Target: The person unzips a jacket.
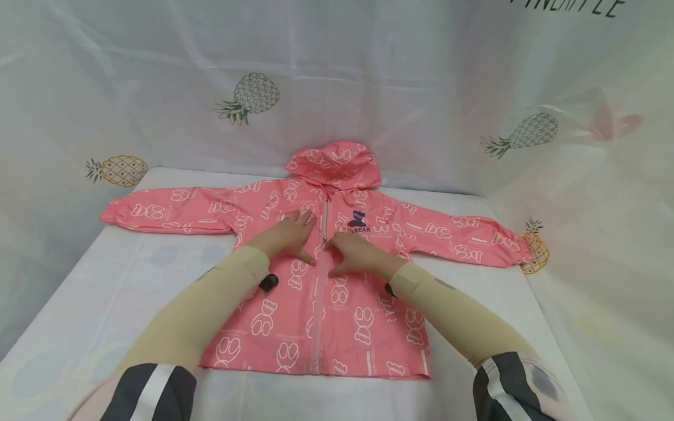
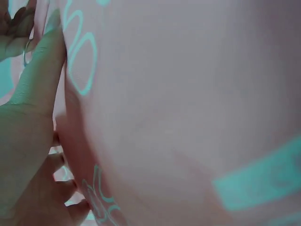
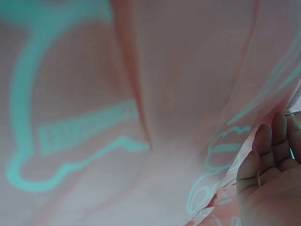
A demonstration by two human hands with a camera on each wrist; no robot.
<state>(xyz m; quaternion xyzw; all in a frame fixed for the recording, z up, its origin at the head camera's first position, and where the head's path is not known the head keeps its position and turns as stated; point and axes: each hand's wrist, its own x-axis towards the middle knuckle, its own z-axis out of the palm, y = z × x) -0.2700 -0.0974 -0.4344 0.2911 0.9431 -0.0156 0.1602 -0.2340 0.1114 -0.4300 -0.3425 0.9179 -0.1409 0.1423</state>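
Note:
A pink hooded jacket (image 1: 295, 316) with white bear outlines lies front up, its sleeves spread to both sides and its hood at the far end. Down its middle runs a zipper (image 1: 317, 327). My left hand (image 1: 288, 236) rests on the chest just left of the zipper, fingers extended and thumb toward the zipper. My right hand (image 1: 358, 255) is at the zipper from the other side, its fingers bent and pinching the small zipper pull (image 1: 324, 239). In the left wrist view, the left thumb (image 2: 40, 70) lies against the fabric, and part of the right hand shows beyond it.
The jacket lies on a white-covered table (image 1: 152, 280). A pale curtain (image 1: 368, 76) with pineapple prints rises behind and at the sides, close to the hood. The right cuff (image 1: 518, 251) reaches the table's right edge. Dark wrist cameras (image 1: 269, 283) sit low over the jacket.

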